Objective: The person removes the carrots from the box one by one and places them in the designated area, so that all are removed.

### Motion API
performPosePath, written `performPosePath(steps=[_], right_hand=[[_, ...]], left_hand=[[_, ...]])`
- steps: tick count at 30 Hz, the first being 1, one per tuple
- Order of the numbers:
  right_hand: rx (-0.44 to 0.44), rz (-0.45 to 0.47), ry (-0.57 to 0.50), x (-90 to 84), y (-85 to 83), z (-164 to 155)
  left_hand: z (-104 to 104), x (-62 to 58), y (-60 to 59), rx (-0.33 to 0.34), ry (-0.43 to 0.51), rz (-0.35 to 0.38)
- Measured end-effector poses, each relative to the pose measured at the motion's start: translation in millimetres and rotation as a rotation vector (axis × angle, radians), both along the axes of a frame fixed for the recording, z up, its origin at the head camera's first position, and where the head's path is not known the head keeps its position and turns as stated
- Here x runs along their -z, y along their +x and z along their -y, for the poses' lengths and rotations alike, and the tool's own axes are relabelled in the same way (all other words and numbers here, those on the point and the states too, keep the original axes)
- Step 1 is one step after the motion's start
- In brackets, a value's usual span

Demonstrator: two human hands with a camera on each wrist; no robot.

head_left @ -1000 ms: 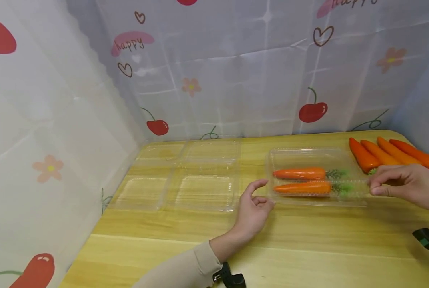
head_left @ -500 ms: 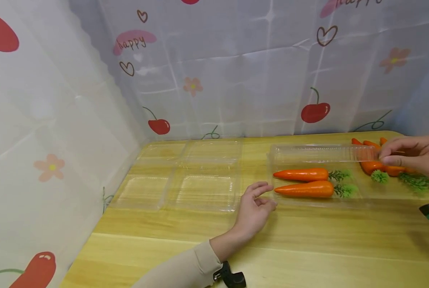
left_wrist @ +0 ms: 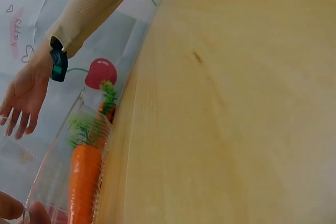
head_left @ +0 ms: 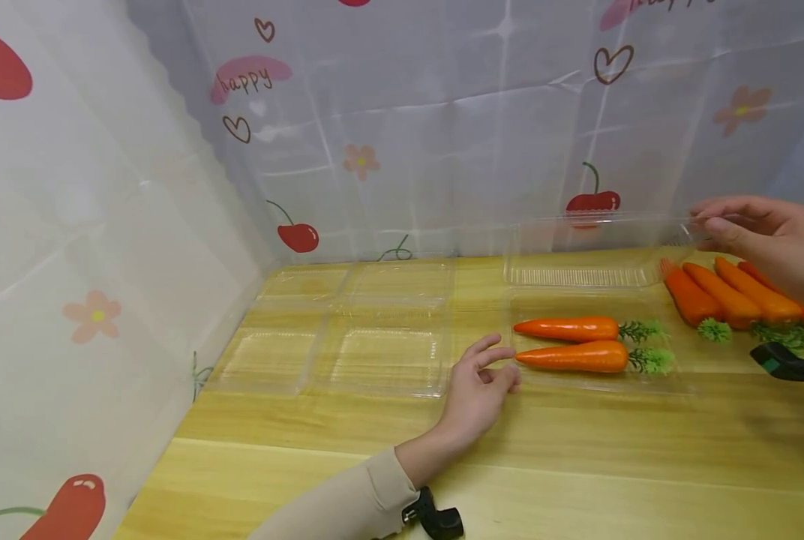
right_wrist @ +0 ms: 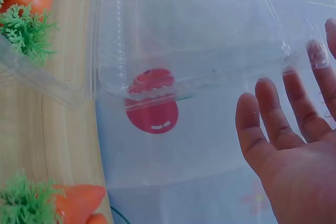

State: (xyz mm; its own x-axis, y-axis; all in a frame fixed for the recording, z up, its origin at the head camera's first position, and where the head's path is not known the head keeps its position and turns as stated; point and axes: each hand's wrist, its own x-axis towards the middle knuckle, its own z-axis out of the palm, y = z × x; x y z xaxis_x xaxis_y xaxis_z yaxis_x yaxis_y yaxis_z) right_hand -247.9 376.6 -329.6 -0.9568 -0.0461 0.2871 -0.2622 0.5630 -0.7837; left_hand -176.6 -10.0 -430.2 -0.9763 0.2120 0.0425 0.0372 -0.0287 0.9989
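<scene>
Two orange carrots (head_left: 571, 356) with green tops lie in the base of a clear plastic hinged container (head_left: 679, 379). My left hand (head_left: 479, 390) is at the base's left end; in the left wrist view its thumb and finger (left_wrist: 10, 206) pinch the rim. The clear lid (head_left: 584, 251) stands raised at the back. At the lid's right corner, my right hand (head_left: 763, 232) holds the edge between thumb and index finger. The right wrist view shows the other fingers (right_wrist: 262, 119) nearly straight, with index fingertip right at the plastic lip.
Several more carrots (head_left: 739, 296) with green tops lie in a row at the back right. Two clear containers (head_left: 382, 360) stand open at the left of the wooden table (head_left: 321, 450). A printed cloth (head_left: 442, 135) hangs behind.
My right hand has risen and moved back, swinging the lid from low over the carrots to upright at the rear. My left hand has stayed at the container's left end.
</scene>
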Motion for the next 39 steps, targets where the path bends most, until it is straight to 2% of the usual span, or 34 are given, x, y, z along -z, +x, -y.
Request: performPosePath(steps=[5,13,17,19,21,22,25,27,33,39], right_hand=[[-0.118,-0.016,-0.17,1.6,-20.0,6],[-0.371,0.02,-0.604,8.5,-48.5,12],[-0.411,0.049,-0.704,13.2,-56.8,14],[-0.387,0.078,-0.733,14.9,-59.5,14],[-0.319,0.121,-0.721,15.7,-61.4,14],[-0.274,0.14,-0.683,15.8,-62.6,14],[-0.129,0.182,-0.491,16.9,-66.1,17],[-0.076,0.202,-0.399,18.8,-68.3,18],[-0.04,0.238,-0.392,29.1,-74.1,21],[-0.005,0.269,-0.282,39.6,-77.1,23]], left_hand=[[0,-0.1,0.2,0.011,-0.005,0.018],[1,-2.0,-0.4,0.037,-0.012,0.045],[1,-2.9,-1.3,0.039,-0.016,0.049],[0,-3.2,-1.7,0.039,-0.017,0.047],[0,-3.3,-2.0,0.035,-0.018,0.045],[0,-3.2,-2.1,0.032,-0.022,0.044],[0,-3.3,-2.6,0.026,-0.033,0.037],[0,-3.6,-2.7,0.023,-0.039,0.032],[1,-3.6,-2.8,0.017,-0.028,0.024],[1,-1.5,-3.6,-0.001,-0.023,0.018]])
